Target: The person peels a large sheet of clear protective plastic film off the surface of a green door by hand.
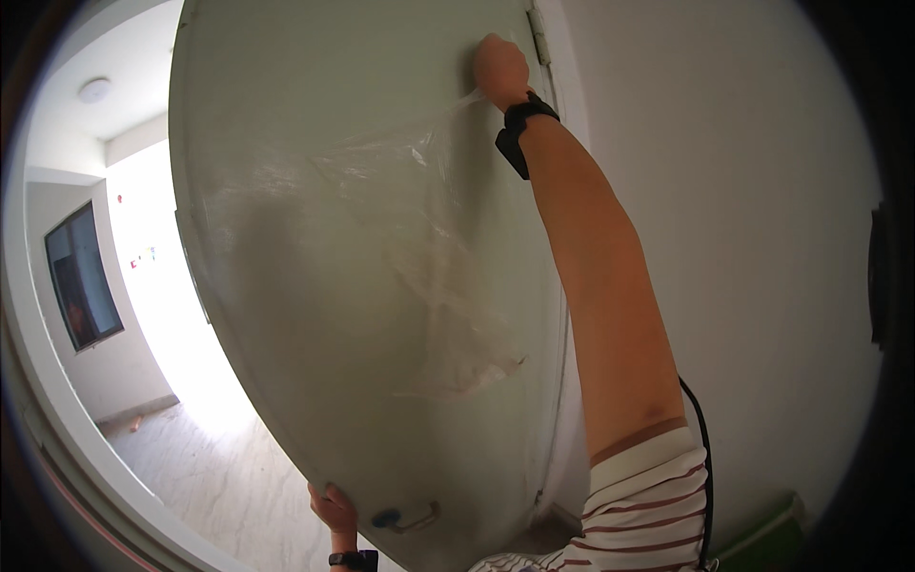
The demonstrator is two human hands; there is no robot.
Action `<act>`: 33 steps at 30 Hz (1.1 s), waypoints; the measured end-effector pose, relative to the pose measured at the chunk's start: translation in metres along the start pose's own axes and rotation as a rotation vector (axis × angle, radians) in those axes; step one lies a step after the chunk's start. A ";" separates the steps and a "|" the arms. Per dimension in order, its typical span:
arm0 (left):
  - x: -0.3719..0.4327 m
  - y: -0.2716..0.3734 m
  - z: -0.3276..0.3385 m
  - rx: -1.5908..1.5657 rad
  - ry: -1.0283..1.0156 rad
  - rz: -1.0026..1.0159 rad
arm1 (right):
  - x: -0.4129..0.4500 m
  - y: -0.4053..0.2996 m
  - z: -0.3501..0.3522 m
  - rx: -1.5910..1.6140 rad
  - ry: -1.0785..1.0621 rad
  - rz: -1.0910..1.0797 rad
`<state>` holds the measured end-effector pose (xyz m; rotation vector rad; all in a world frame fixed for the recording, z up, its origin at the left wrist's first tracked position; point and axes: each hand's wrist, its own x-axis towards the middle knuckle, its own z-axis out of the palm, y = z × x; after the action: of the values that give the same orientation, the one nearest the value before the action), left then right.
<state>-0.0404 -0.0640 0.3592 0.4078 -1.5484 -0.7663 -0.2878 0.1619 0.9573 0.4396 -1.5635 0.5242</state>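
Observation:
A pale green-grey door (336, 286) fills the middle of the view, standing ajar. Clear plastic film (429, 164) lies wrinkled across its face, and a corner of it stretches up to my right hand (502, 68). That hand is closed in a fist on the film, close to the upper door hinge (537, 36). At the lower left, my left hand (334, 506) grips the free edge of the door, with its fingertips partly hidden. Beside it is a lever door handle (411, 518) with a blue part at its base.
A white wall (715, 214) rises on the right, with a black cable (700, 443) hanging by my sleeve. Through the doorway are a marble-like floor (207, 479), a dark window (84, 279) and a round ceiling lamp (95, 90). A green object (765, 540) stands at the lower right.

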 end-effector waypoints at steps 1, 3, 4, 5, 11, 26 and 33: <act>0.001 -0.002 0.001 -0.006 0.018 0.000 | -0.003 0.002 -0.001 -0.002 0.000 0.001; 0.001 -0.002 0.003 -0.016 0.032 0.004 | -0.007 0.010 -0.003 0.193 -0.048 0.049; 0.001 0.000 0.004 -0.011 0.039 0.008 | -0.004 0.016 0.000 0.189 -0.045 0.052; 0.001 0.001 0.006 -0.005 0.047 0.012 | -0.001 0.020 0.001 0.085 -0.035 -0.049; 0.000 -0.008 0.001 0.009 0.026 0.003 | -0.008 -0.003 -0.006 -0.057 -0.024 -0.024; 0.002 0.005 0.002 0.020 0.036 0.054 | 0.011 0.006 0.029 0.203 0.166 0.207; 0.000 -0.001 0.000 0.019 0.022 0.003 | 0.010 0.006 0.013 0.100 0.101 0.001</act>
<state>-0.0404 -0.0646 0.3588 0.4265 -1.5361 -0.7431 -0.3030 0.1597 0.9669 0.4816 -1.4446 0.6180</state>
